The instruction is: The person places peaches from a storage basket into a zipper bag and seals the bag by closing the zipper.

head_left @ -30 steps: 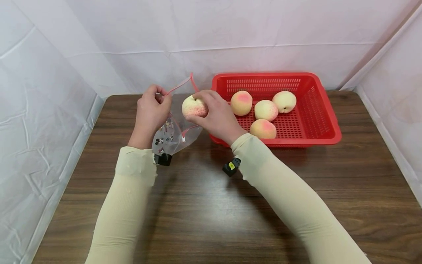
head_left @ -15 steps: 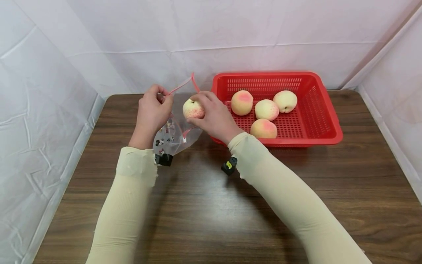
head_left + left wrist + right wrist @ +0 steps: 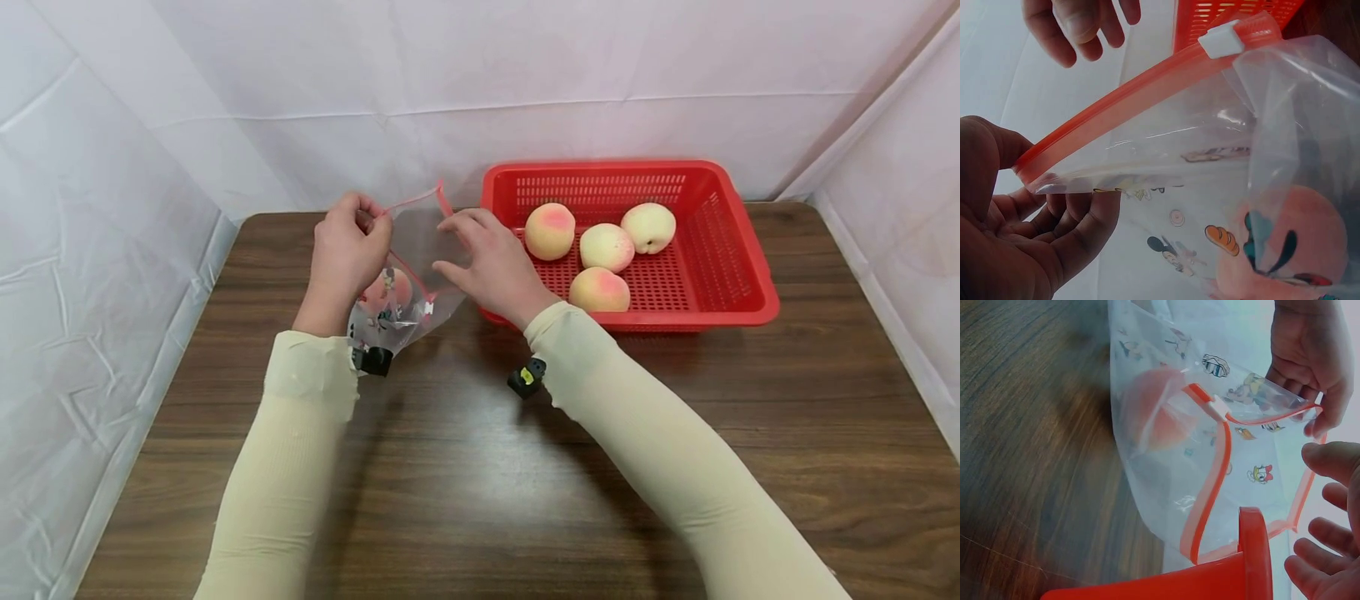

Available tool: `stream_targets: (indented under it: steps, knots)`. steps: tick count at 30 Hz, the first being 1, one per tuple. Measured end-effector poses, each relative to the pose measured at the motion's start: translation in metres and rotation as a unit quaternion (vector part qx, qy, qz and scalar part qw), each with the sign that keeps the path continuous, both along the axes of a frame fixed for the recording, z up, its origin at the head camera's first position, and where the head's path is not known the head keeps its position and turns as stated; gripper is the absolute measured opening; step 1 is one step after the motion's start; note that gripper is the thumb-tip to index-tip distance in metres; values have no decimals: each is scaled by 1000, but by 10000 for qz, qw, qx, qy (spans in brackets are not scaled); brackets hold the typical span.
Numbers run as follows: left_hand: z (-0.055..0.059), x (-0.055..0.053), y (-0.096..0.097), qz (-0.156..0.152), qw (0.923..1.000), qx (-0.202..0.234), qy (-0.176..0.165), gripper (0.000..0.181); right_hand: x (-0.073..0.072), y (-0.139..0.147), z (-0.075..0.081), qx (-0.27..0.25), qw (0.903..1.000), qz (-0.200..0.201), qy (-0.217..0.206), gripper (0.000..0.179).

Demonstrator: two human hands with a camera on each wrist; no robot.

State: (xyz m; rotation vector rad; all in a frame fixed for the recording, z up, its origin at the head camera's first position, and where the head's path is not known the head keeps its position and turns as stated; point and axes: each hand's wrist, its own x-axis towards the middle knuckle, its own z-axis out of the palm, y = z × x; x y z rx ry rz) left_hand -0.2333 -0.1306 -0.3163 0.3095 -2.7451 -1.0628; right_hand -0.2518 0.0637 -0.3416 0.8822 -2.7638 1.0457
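Note:
A clear zip bag with printed cartoon figures and a red zip edge hangs with its mouth spread. My left hand pinches the red edge at one corner of it. Inside the bag lies a peach, pink through the plastic; the left wrist view shows that peach low in the bag. My right hand is at the bag's mouth, fingers parted and holding nothing. A white slider sits on the zip.
A red plastic basket stands right of the bag, close to my right hand. It holds several peaches. All stand on a dark wooden table, with white cloth behind and at the sides.
The peach that my right hand held over the bag's mouth has been let go and is now inside the bag. My left hand has kept its place on the edge.

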Motion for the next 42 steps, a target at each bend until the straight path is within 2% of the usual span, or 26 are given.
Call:
stream_targets:
  steps: [4, 12, 16, 25, 31, 34, 38, 42]
  knots:
    - [2, 0, -1, 55, 10000, 51, 10, 26, 3, 0, 1, 69, 9998, 146, -87, 45]
    - [7, 1, -7, 145, 9998, 112, -11, 27, 7, -3, 0, 461, 9956, 760, -306, 33]
    - [11, 2, -11, 230, 9997, 83, 21, 28, 8, -8, 1, 699, 9931, 918, -209, 31]
    - [16, 2, -17, 338, 9994, 57, 83, 29, 11, -22, 0, 1493, 9839, 961, 208, 18]
    - [22, 1, -25, 417, 9989, -74, 214, 29, 10, -22, 4, 1228, 9877, 925, 297, 17]
    - [26, -1, -31, 460, 9987, -135, 149, 28, 11, -22, 9, 1108, 9884, 955, 396, 15]
    - [32, -7, -39, 486, 9984, -267, 132, 25, 13, -23, 20, 958, 9896, 1016, 332, 12]
    - [41, -13, -47, 560, 9973, -383, 290, 19, 15, -23, 37, 681, 9918, 1038, 308, 13]
